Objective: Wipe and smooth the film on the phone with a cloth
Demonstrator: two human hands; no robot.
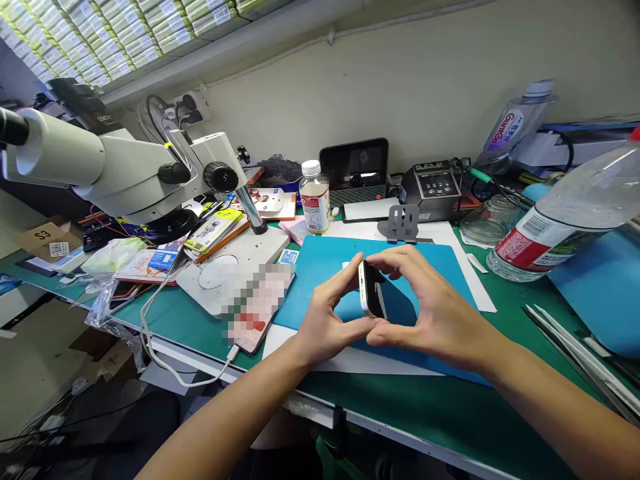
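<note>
A smartphone [371, 291] with a pale metal edge is held on its side above a blue mat [315, 267]. Its bottom edge, with port and speaker holes, faces me, and its dark screen side is turned to the right. My left hand [333, 313] grips the phone from the left, fingers at the top edge and thumb under the lower one. From the right, my right hand [425, 303] curls round it, fingertips at the upper edge and thumb near the lower edge, beside the left thumb.
Left of the mat lies another phone [260, 310] with a white cable [145, 327] plugged in. A microscope [125, 170] stands on its base at the left. Behind are a small bottle [315, 200], a screen device [354, 167] and a black control box [433, 192]. Large bottles [560, 220] and tweezers [575, 347] lie right.
</note>
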